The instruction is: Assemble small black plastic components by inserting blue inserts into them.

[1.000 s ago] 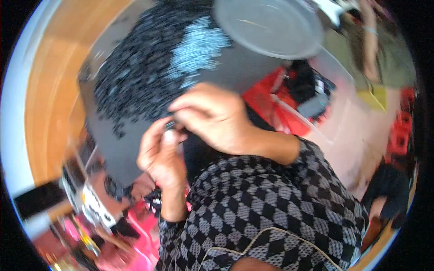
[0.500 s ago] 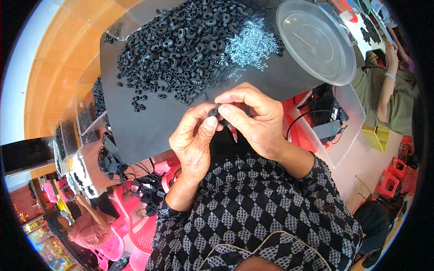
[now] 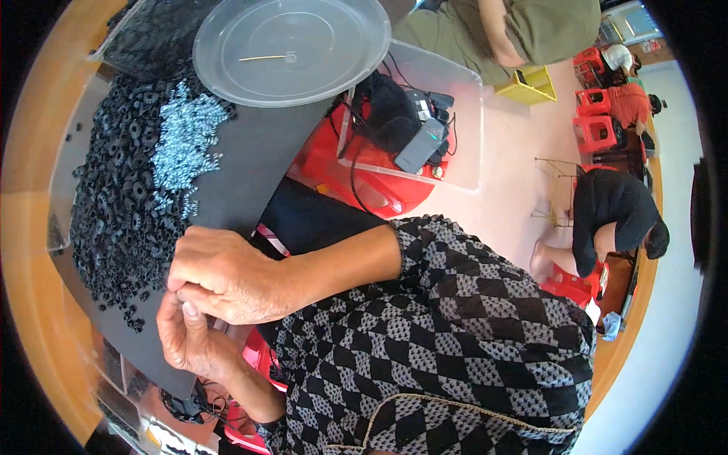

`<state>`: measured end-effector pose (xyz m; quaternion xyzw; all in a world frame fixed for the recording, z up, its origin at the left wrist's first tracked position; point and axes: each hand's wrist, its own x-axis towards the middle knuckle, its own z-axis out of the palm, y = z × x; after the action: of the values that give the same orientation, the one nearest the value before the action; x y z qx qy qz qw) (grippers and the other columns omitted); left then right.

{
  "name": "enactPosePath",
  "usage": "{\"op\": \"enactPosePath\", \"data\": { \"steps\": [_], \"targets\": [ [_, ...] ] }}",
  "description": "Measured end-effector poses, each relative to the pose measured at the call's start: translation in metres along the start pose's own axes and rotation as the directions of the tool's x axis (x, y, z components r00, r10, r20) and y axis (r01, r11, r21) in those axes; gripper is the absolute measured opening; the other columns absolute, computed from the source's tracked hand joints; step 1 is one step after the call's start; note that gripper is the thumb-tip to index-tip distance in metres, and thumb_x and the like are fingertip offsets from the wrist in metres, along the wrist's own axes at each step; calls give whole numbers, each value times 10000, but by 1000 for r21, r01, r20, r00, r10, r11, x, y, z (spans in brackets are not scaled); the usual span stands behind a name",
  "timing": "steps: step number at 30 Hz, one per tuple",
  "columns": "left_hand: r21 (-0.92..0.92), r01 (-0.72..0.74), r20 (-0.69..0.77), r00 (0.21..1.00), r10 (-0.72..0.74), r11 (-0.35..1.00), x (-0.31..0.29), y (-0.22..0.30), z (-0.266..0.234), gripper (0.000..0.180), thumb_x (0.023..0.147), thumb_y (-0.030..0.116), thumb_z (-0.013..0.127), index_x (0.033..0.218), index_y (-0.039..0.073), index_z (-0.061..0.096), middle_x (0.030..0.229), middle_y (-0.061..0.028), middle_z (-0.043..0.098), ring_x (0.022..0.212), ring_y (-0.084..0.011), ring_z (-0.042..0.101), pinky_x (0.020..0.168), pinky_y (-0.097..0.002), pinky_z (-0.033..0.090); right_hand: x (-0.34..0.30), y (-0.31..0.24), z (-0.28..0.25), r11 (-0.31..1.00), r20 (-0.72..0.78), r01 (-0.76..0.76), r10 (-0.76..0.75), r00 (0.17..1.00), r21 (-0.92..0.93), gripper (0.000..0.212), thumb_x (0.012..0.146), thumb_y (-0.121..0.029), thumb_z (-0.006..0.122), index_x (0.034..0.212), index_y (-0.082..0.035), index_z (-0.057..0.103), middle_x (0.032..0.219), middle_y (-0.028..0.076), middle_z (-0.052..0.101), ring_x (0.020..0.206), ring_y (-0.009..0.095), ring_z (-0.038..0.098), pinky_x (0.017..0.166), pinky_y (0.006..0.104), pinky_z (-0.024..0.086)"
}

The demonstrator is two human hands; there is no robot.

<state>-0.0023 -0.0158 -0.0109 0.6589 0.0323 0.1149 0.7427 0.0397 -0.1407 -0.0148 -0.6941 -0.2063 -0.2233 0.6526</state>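
My right hand [image 3: 231,274] and my left hand [image 3: 196,341] meet fingertip to fingertip over the near edge of the dark table [image 3: 243,148]. Both are closed in a pinch, the right lying above the left. Whatever sits between the fingers is hidden by them. Just beyond my hands spreads a heap of small black plastic parts [image 3: 117,205], with a pile of small silvery coil springs [image 3: 182,140] on its right side.
A round clear plastic lid [image 3: 296,68] with a thin stick on it overlaps the table's far edge. Right of the table, a clear bin [image 3: 470,144] holds cables and a grey device [image 3: 419,148]. A person in olive clothing [image 3: 546,30] is nearby; red stools [image 3: 594,133] stand farther off.
The view has swung to the right, so table and hands now appear farther left. My hands keep their pinch; the small black part seen between the fingers before is now hidden.
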Motion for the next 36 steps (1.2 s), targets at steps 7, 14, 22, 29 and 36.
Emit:
{"op": "enactPosePath", "data": {
  "steps": [7, 14, 22, 29, 36],
  "targets": [
    [161, -44, -41, 998, 51, 986, 5, -1, -8, 297, 818, 59, 687, 1059, -95, 607, 994, -188, 639, 893, -232, 609, 813, -331, 506, -2, 4, -1, 1000, 14, 4, -4, 1000, 8, 129, 730, -42, 652, 762, -62, 528, 723, 59, 500, 710, 279, 506, 617, 395, 416],
    [226, -36, -27, 999, 43, 973, 3, 0, -10, 280, 804, 67, 704, 1028, -82, 625, 966, -157, 646, 865, -213, 605, 788, -314, 503, -2, 6, 0, 998, 10, 31, -31, 999, -49, 131, 710, -44, 644, 733, -61, 516, 710, 60, 492, 700, 274, 504, 597, 388, 409],
    [95, 31, 12, 999, -32, 995, 4, 4, -9, 245, 835, 42, 662, 1048, -72, 622, 1010, -137, 644, 904, -174, 596, 834, -283, 474, -3, 8, 1, 999, -44, 38, -40, 998, -32, 144, 710, -55, 639, 694, -66, 496, 704, 60, 473, 685, 273, 487, 578, 385, 404],
    [151, 19, 48, 998, -26, 988, 2, 2, -14, 245, 845, 73, 662, 1040, -70, 627, 1004, -134, 643, 900, -175, 593, 830, -280, 464, -6, 8, -6, 992, 1, 105, -105, 994, -64, 177, 698, -117, 646, 671, -64, 479, 684, 55, 449, 674, 264, 478, 569, 390, 404],
    [48, 40, 184, 982, -48, 998, 9, 10, -6, 236, 838, 31, 651, 1050, -69, 628, 1017, -119, 642, 907, -178, 595, 835, -293, 471, 1, 10, -10, 996, 37, 79, -78, 996, -32, 125, 692, -83, 652, 714, -77, 529, 693, 64, 507, 685, 287, 519, 573, 405, 418]
  ]
}}
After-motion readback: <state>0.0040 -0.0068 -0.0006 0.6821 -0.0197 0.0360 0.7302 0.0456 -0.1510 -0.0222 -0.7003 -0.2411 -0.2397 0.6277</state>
